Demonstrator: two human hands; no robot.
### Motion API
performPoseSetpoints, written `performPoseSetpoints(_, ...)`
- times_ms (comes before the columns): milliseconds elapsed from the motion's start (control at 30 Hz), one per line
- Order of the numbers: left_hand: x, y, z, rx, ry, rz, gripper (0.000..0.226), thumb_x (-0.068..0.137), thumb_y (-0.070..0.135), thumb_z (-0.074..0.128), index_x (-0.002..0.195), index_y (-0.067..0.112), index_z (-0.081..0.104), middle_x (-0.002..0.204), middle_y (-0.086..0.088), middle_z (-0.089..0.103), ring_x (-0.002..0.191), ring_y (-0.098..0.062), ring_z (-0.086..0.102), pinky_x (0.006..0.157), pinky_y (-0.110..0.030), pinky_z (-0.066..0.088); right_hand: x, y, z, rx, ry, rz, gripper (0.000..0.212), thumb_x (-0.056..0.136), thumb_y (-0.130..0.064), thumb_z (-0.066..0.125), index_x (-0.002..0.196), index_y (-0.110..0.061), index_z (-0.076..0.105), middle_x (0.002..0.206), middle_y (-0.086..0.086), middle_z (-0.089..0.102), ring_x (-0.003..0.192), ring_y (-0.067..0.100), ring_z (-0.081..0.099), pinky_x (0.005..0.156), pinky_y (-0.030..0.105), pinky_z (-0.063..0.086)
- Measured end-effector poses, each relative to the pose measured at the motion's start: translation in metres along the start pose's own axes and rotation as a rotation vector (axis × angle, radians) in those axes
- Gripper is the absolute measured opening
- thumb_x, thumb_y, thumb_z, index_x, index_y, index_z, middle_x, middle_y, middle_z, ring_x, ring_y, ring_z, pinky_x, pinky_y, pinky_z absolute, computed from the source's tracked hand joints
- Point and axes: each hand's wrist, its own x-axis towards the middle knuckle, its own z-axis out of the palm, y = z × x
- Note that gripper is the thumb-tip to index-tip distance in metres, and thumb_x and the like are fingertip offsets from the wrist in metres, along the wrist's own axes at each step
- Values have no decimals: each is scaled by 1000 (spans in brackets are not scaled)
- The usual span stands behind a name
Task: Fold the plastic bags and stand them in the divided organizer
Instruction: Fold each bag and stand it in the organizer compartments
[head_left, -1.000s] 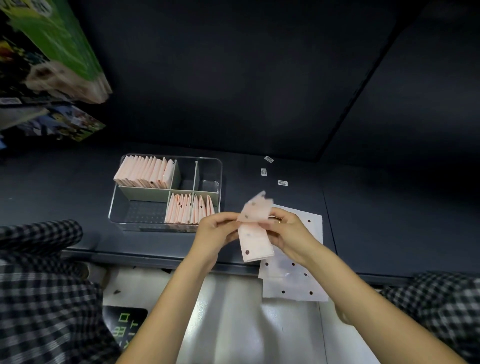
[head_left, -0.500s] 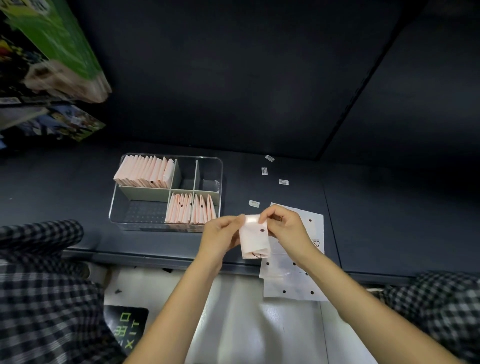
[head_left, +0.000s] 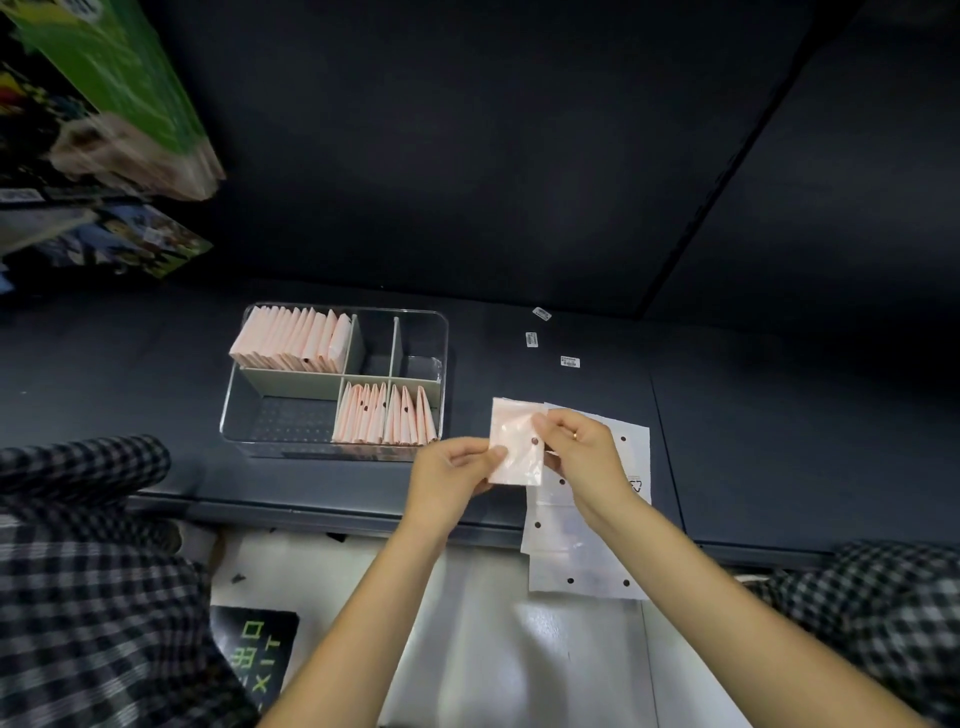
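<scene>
Small pale-pink folded plastic bag (head_left: 515, 441) held above dark shelf edge, pinched between left hand (head_left: 451, 475) and right hand (head_left: 582, 452). Best creased flat, then stood in clear divided plastic organizer (head_left: 439, 332), near-right compartment.

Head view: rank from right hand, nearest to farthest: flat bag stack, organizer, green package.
1. Flat bag stack: directly under the right hand.
2. Organizer: to its left on the shelf.
3. Green package: far upper left.
</scene>
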Motion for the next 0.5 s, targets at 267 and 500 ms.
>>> performPoseSetpoints(267,2,-10,2,371,282,253,7,83,13,69,78,17,72,72,9,68,68,-7,63,66,-17,50,-10,11,14,-250,247,-70,11,88,-28,63,85,-19,57,84,-4,63,81,18,60,74,28,50)
performPoseSetpoints(500,3,-21,-2,741,164,516,3,83,22,66,84,22,69,86,13,56,85,-4,45,66,-15,36,-8,17,44,-536,94,-81,31,98,-23,42,71,-12,48,66,-6,52,66,15,50,55,19,35)
